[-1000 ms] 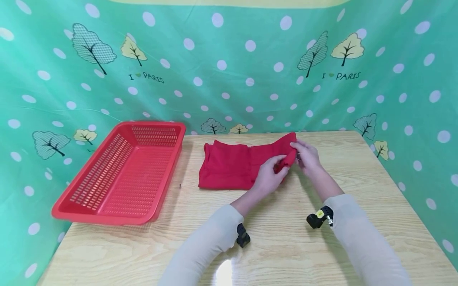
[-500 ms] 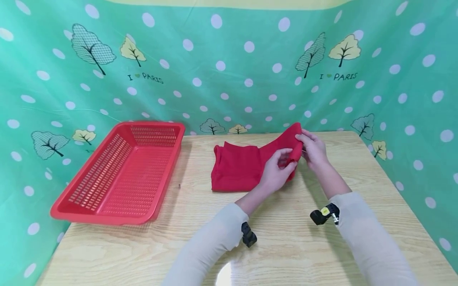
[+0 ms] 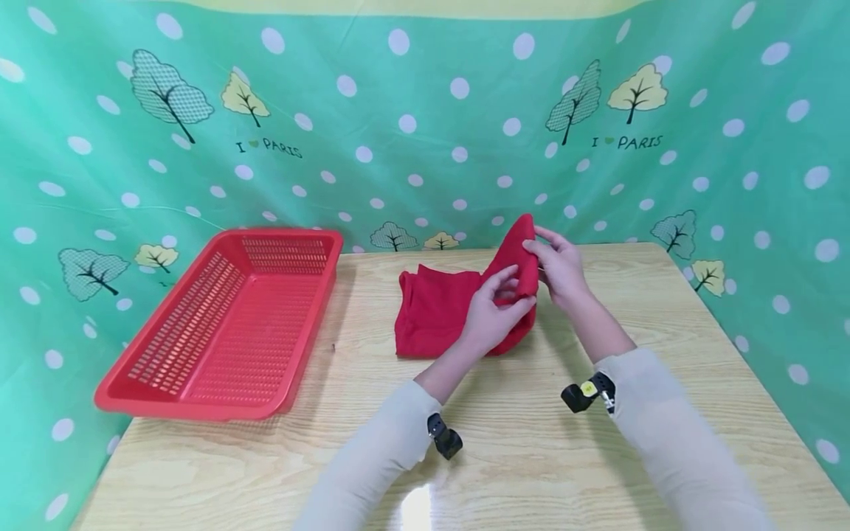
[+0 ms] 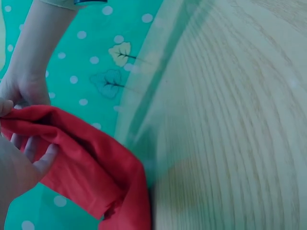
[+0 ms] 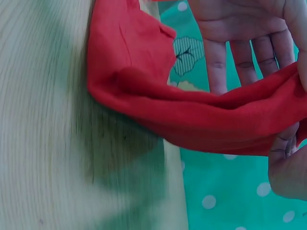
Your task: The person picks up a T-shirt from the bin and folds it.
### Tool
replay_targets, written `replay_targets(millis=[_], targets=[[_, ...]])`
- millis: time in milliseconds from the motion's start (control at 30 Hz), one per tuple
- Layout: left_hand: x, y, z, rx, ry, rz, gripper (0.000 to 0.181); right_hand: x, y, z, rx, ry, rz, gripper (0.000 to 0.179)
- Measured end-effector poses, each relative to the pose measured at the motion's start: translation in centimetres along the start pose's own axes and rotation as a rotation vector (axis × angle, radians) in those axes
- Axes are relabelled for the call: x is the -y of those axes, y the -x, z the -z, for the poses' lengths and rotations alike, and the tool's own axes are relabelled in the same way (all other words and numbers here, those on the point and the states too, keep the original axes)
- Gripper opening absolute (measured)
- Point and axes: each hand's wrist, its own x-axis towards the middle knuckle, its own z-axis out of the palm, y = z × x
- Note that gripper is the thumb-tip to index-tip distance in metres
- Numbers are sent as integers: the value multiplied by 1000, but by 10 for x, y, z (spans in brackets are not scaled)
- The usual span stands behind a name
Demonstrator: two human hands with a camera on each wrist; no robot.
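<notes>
A red folded cloth garment [image 3: 438, 310] lies on the table with its right end raised and bent up toward the left. My left hand [image 3: 493, 313] holds the near side of that raised end, thumb and fingers on either side of the fabric. At the far right edge my right hand [image 3: 561, 269] pinches the cloth between thumb and fingers. In the left wrist view the lifted red fabric [image 4: 96, 158] hangs in layered folds from both hands. The right wrist view shows the band of cloth [image 5: 206, 120] stretching from the tabletop up to the fingers.
A red plastic basket [image 3: 299, 402] with perforated walls stands at the left of the wooden table [image 3: 531, 457]. Behind the table hangs a green dotted curtain [image 3: 372, 66] with printed trees. Each sleeve carries a small black wrist camera [image 3: 446, 436].
Both hands have raised the garment's right end higher and, in the last half second, brought it leftward. The flat part slid slightly right earlier.
</notes>
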Motion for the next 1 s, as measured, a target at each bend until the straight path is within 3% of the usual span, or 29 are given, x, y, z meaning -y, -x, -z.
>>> replay_targets(millis=[200, 367, 500, 633, 800, 1000], targets=[[-2, 0, 17, 43, 10, 26, 64, 0, 1, -15, 38, 44, 46, 53], [-6, 1, 32, 120, 1, 59, 73, 0, 3, -24, 45, 74, 63, 51], [-9, 0, 42, 149, 132, 110, 62, 0, 4, -29, 49, 88, 68, 51], [-12, -3, 47, 112, 258, 181, 49, -1, 5, -35, 49, 120, 67, 50], [-15, -7, 51, 47, 264, 245, 43, -3, 5, -41, 58, 148, 68, 51], [-18, -13, 55, -49, 301, 275, 39, -5, 7, -51, 83, 179, 81, 50]])
